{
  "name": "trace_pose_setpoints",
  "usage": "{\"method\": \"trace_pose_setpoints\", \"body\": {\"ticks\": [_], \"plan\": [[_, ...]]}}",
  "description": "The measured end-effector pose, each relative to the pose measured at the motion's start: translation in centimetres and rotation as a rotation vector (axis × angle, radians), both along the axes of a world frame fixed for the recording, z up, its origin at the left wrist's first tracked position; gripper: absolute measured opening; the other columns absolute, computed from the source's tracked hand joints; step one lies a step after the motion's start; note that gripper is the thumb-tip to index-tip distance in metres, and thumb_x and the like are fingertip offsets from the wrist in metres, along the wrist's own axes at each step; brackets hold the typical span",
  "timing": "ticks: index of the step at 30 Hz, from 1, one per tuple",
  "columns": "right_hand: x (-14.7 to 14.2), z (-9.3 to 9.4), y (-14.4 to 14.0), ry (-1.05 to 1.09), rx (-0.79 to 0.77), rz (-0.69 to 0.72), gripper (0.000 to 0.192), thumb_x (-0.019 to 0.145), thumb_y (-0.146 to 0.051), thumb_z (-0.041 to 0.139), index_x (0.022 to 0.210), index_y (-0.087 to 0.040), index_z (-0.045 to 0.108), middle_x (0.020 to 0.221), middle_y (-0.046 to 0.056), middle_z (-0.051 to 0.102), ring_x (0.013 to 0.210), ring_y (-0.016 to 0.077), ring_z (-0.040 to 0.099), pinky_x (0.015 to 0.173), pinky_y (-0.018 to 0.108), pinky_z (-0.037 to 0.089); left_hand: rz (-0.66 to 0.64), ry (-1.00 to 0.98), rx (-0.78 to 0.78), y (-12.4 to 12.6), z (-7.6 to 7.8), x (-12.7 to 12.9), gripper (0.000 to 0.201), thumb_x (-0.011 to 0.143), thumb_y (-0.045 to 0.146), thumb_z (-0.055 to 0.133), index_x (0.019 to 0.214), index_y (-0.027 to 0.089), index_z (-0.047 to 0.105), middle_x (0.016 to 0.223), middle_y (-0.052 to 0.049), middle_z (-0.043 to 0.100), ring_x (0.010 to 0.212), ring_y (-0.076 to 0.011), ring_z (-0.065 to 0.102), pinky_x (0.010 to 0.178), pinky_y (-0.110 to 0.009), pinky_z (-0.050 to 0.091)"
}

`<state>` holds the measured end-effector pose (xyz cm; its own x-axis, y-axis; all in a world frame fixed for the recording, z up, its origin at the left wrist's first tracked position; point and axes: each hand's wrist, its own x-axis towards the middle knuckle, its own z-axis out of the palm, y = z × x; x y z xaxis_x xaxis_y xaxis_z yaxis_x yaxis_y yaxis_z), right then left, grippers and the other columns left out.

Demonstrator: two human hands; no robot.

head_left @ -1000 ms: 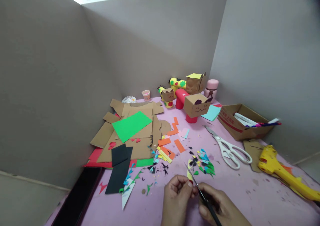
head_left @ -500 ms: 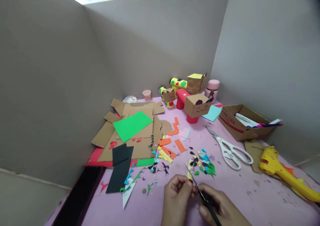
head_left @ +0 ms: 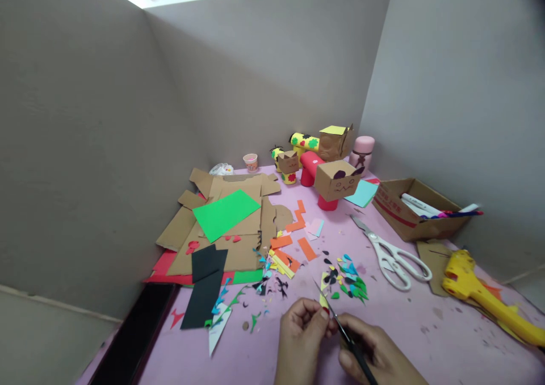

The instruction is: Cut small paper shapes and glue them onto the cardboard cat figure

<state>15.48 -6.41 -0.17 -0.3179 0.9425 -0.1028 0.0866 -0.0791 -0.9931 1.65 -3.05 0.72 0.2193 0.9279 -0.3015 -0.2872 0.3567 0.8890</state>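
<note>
Left hand pinched a tiny yellow paper scrap, fingers clamped together on it, low over the pink tabletop. Right hand wrapped shut around small black scissors, blades angled up-left, touching the scrap's right edge. Colored cutouts just beyond.
</note>
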Motion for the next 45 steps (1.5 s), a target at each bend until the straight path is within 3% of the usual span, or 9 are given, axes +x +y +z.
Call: {"method": "trace_pose_setpoints", "body": {"ticks": [15, 23, 31, 39, 45], "plan": [[0.1, 0.7, -0.1, 0.010, 0.005, -0.036, 0.043, 0.074, -0.058, 0.059, 0.088, -0.018, 0.063, 0.068, -0.002, 0.044, 0.061, 0.0145, 0.035, 0.058, 0.025, 0.033, -0.004, -0.098, 0.023, 0.0, -0.3, 0.2, 0.033, 0.062, 0.043, 0.076, 0.061, 0.016, 0.057, 0.051, 0.001, 0.059, 0.051, -0.0107, 0.050, 0.055, -0.023, 0.038], [0.2, 0.2, -0.1, -0.023, 0.003, -0.020, 0.046, 0.074, -0.061, 0.056, 0.089, -0.018, 0.063, 0.067, -0.002, 0.040, 0.061, 0.0148, 0.033, 0.056, 0.025, 0.030, 0.017, -0.113, 0.061, 0.1, -1.5, 0.5, 0.035, 0.064, 0.046, 0.074, 0.061, 0.016, 0.055, 0.048, 0.003, 0.054, 0.049, -0.0110, 0.051, 0.052, -0.023, 0.036], [0.5, -0.2, -0.1, -0.065, -0.004, -0.026, 0.047, 0.075, -0.063, 0.054, 0.089, -0.018, 0.062, 0.062, -0.004, 0.037, 0.058, 0.0143, 0.031, 0.053, 0.025, 0.027, -0.005, -0.036, 0.063, 0.1, -0.7, -0.1, 0.031, 0.067, 0.044, 0.071, 0.065, 0.017, 0.055, 0.053, 0.002, 0.055, 0.055, -0.0138, 0.054, 0.056, -0.025, 0.038], [0.5, -0.4, -0.1, -0.071, -0.002, -0.031, 0.047, 0.073, -0.065, 0.055, 0.085, -0.020, 0.063, 0.058, -0.005, 0.036, 0.055, 0.0139, 0.033, 0.051, 0.025, 0.028, 0.048, -0.020, 0.067, 0.3, -2.9, -0.2, 0.031, 0.068, 0.046, 0.069, 0.067, 0.018, 0.056, 0.054, 0.002, 0.057, 0.053, -0.0136, 0.054, 0.053, -0.024, 0.037], [0.6, -0.3, -0.2, -0.046, -0.037, -0.017, 0.046, 0.073, -0.064, 0.055, 0.085, -0.020, 0.061, 0.059, -0.005, 0.033, 0.057, 0.0138, 0.030, 0.052, 0.025, 0.024, 0.069, -0.024, 0.050, 0.3, -3.1, -0.3, 0.028, 0.069, 0.042, 0.070, 0.067, 0.017, 0.057, 0.057, -0.001, 0.060, 0.057, -0.0145, 0.056, 0.054, -0.024, 0.040]]}}
